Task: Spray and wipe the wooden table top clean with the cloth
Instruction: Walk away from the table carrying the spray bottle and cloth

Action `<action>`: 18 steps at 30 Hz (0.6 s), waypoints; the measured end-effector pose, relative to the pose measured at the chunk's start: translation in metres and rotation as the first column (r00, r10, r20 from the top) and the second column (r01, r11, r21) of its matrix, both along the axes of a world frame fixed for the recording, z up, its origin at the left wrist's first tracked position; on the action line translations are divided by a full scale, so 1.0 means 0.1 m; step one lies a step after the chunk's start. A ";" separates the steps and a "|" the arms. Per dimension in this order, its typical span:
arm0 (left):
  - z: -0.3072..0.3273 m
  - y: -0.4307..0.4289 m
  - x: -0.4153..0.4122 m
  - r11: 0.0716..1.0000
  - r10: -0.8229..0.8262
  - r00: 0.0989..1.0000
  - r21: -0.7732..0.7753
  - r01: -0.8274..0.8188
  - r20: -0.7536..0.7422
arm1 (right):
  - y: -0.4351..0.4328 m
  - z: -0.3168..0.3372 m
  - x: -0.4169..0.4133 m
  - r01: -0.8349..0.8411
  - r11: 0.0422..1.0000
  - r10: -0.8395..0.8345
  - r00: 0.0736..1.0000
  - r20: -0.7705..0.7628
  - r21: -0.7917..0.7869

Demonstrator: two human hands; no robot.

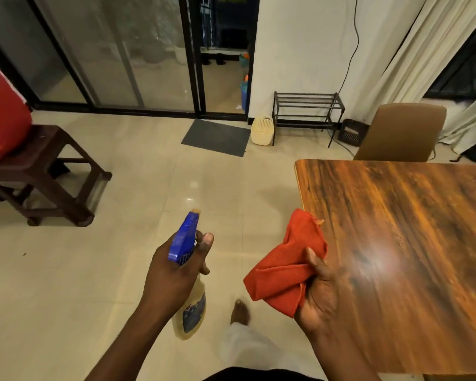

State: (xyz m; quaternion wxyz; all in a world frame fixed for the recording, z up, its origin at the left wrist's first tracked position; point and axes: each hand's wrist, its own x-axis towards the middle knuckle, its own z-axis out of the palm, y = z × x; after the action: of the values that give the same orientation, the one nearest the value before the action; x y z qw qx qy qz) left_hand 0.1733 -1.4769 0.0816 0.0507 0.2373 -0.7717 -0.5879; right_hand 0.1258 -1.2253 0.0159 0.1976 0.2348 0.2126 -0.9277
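Note:
The wooden table top (412, 215) fills the right side, glossy with a light glare near its front. My right hand (320, 292) grips a bunched orange-red cloth (283, 270) just at the table's left edge, above the floor and partly over the wood. My left hand (173, 268) holds a spray bottle (188, 292) by its neck over the tiled floor, left of the table. The bottle has a blue trigger head pointing away from me and a pale yellow body with a dark label.
A brown chair (401, 133) stands at the table's far side. A dark wooden stool (44, 171) with a red bag is at left. A black rack (308, 111), a cream basket (262, 131) and a grey mat (216, 137) lie ahead. My bare foot (239, 312) is on the tiles.

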 end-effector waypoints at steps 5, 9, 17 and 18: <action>0.00 -0.23 -0.89 1.000 0.010 1.000 -0.021 -0.010 -0.003 | -0.23 -0.07 -0.87 -0.064 0.993 0.054 0.993 0.101 0.096; 0.07 -0.38 -1.73 0.999 0.032 0.999 -0.036 -0.032 0.007 | -0.34 -0.05 -1.73 -0.145 0.976 0.117 0.977 0.176 0.160; 0.11 -0.57 -3.39 0.999 0.032 0.999 -0.018 -0.032 -0.021 | -0.43 0.07 -3.44 -0.184 0.952 0.140 0.972 0.188 0.246; 0.11 -0.58 -3.61 1.000 0.028 0.999 -0.004 -0.028 -0.027 | -0.45 0.07 -3.65 -0.182 0.948 0.134 0.973 0.189 0.261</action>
State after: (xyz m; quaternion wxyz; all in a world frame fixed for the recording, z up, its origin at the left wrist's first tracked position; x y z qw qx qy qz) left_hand -0.1878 -1.5353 0.0923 0.0699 0.2402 -0.7689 -0.5884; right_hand -0.2392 -1.2706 0.0232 0.2540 0.3201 0.3406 -0.8468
